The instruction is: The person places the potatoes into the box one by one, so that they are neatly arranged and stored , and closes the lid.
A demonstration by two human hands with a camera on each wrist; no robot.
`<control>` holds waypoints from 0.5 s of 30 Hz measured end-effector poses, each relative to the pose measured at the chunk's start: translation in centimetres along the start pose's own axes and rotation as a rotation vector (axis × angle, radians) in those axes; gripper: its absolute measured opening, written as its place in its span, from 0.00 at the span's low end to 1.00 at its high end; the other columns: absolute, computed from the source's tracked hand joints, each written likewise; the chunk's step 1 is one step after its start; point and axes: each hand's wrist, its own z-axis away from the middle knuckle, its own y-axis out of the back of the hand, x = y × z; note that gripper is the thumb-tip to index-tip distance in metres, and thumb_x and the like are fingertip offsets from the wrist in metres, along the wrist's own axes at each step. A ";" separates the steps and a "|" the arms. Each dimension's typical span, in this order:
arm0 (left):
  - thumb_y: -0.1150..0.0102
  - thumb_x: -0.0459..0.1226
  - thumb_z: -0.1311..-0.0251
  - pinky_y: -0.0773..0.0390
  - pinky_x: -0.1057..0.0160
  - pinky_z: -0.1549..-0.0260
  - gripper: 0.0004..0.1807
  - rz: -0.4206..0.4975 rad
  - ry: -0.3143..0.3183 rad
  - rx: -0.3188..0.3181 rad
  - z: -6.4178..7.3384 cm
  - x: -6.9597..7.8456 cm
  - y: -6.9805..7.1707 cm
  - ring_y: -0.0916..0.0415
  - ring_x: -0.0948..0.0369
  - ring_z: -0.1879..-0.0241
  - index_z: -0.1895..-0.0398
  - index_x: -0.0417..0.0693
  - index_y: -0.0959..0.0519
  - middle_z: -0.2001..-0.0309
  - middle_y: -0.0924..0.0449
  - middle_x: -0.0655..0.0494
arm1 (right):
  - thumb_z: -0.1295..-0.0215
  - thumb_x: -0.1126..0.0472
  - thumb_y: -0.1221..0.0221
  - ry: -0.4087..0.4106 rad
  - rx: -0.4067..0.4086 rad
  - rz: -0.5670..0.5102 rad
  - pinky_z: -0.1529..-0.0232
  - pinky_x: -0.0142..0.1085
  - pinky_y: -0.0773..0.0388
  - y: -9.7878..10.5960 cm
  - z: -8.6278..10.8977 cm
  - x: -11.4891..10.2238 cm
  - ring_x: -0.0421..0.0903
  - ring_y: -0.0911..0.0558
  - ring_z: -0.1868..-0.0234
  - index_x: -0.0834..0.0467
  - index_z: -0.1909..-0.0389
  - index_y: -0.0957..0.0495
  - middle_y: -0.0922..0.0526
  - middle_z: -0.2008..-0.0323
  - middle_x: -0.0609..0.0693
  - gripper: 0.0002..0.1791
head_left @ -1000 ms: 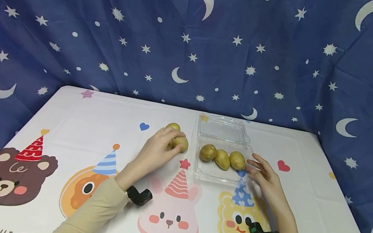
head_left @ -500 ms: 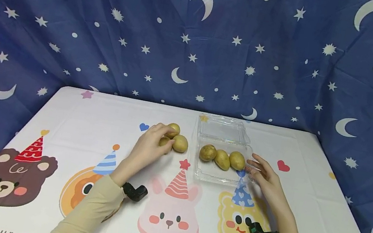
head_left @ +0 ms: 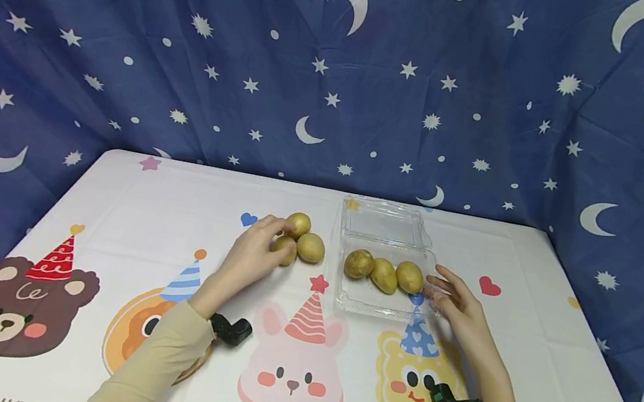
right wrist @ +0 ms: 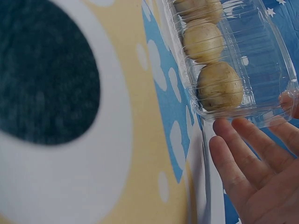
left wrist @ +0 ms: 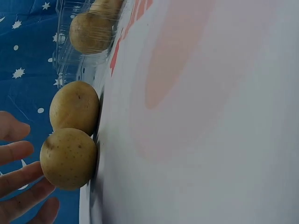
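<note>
My left hand [head_left: 250, 254] is at the nearest left potato [head_left: 284, 250], its fingers extended around the far side without a closed grip. In the left wrist view the spread fingers [left wrist: 21, 179] show behind a potato [left wrist: 68, 158]; whether they touch it I cannot tell. Beside it on the table lie a rounder potato [head_left: 311, 248] and a farther potato [head_left: 297, 225]. My right hand [head_left: 459, 304] has its straight fingers at the right side of a clear plastic clamshell box [head_left: 371, 303]. In that box sit three potatoes, the rightmost one [head_left: 410, 277] closest to this hand.
The box's lid [head_left: 385, 223] is folded back toward the rear edge of the table. A white cloth [head_left: 180, 197] with printed cartoon figures covers the table. A blue star-and-moon curtain [head_left: 373, 131] hangs behind it.
My left hand has drawn back to the left, uncovering more of the potatoes on the table. The nearest left potato shifted left and toward me. The right hand stayed at the box.
</note>
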 end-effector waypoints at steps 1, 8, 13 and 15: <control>0.40 0.41 0.40 0.26 0.50 0.45 0.17 -0.002 0.002 -0.003 0.0 -0.1 0.0 0.25 0.52 0.46 0.48 0.48 0.21 0.49 0.21 0.51 | 0.26 0.58 0.53 0.001 0.000 0.000 0.51 0.16 0.29 0.0 0.0 0.0 0.20 0.26 0.50 0.58 0.27 0.46 0.32 0.35 0.68 0.30; 0.38 0.40 0.44 0.25 0.53 0.52 0.21 -0.005 0.014 -0.040 0.0 -0.5 -0.1 0.25 0.54 0.53 0.46 0.48 0.22 0.49 0.21 0.50 | 0.26 0.58 0.52 -0.007 0.003 0.010 0.51 0.16 0.29 0.0 0.0 0.1 0.20 0.26 0.50 0.57 0.27 0.46 0.32 0.35 0.67 0.30; 0.34 0.42 0.47 0.26 0.54 0.53 0.24 -0.011 0.028 -0.065 0.1 -0.9 -0.2 0.26 0.55 0.55 0.45 0.50 0.23 0.48 0.22 0.51 | 0.26 0.58 0.52 -0.013 0.003 0.011 0.51 0.16 0.29 0.1 0.0 0.1 0.20 0.26 0.50 0.57 0.27 0.46 0.32 0.35 0.67 0.30; 0.33 0.43 0.48 0.26 0.53 0.53 0.25 -0.011 0.031 -0.074 0.1 -1.0 -0.1 0.26 0.55 0.54 0.44 0.50 0.23 0.48 0.22 0.51 | 0.26 0.57 0.52 -0.014 0.001 0.011 0.51 0.16 0.29 0.1 0.0 0.1 0.20 0.26 0.50 0.57 0.27 0.46 0.32 0.35 0.67 0.30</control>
